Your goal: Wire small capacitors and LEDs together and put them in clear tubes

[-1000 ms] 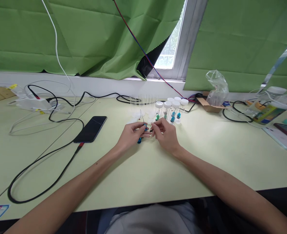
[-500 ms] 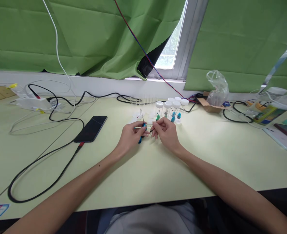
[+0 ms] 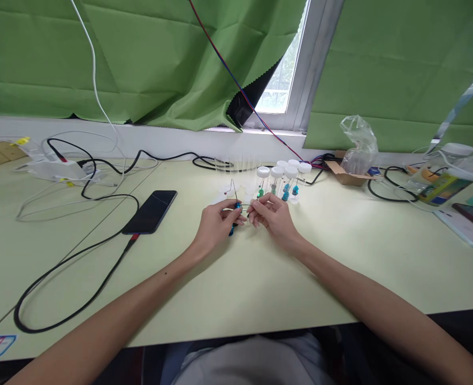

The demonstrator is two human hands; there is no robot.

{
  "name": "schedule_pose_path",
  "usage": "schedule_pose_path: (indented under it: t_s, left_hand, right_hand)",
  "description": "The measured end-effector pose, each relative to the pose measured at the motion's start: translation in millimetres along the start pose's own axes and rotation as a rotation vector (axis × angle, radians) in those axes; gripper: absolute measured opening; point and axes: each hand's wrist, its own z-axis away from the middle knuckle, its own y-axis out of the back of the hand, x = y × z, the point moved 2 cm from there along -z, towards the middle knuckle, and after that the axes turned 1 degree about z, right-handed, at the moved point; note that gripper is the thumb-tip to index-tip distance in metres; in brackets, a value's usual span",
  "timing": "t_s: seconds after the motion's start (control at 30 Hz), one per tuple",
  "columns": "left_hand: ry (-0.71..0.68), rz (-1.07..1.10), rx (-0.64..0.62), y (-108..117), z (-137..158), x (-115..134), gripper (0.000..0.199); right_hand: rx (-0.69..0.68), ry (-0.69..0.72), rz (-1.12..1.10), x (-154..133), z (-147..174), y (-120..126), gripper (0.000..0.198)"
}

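Note:
Between the fingertips of my left hand (image 3: 214,224), a small blue piece (image 3: 237,205) is pinched, with a thin dark bent wire rising from it. A second blue bit (image 3: 231,231) shows just below those fingers. My right hand (image 3: 275,220) is closed close by on the right, its thumb and forefinger pinching the end of a thin strand (image 3: 245,205) that spans to the blue piece. Just beyond my hands stand several clear vials with white caps (image 3: 262,171), holding small blue and green pieces on wires.
Behind my left hand are clear open cylinders (image 3: 236,163) and pale round discs. A phone (image 3: 150,212) on a black cable (image 3: 71,327) lies to the left. Farther right stand a small cardboard box (image 3: 349,175) with a plastic bag (image 3: 359,141) and more clutter.
Both hands stay almost in place. The fingers of my right hand have shifted very slightly, and the dark bit at their tips shows less. The left hand keeps hold of the blue piece.

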Motion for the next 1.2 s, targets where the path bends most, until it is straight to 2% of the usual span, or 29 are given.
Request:
schedule_pose_path:
  t_s: [0.37, 0.73, 1.2]
  left_hand:
    - [-0.002, 0.0, 0.005, 0.5, -0.4, 1.0, 0.031]
    - [-0.003, 0.03, 0.003, 0.3, -1.9, -1.8, 0.031]
    - [-0.001, 0.081, -0.008, -1.3, -0.5, 0.6, 0.031]
  right_hand:
    - [-0.076, -0.032, -0.081, 1.3, -0.7, -0.1, 0.033]
    - [-0.093, -0.062, -0.109, 2.7, -1.4, 2.3, 0.032]
    - [-0.092, 0.03, -0.05, 3.1, -1.5, 1.1, 0.025]
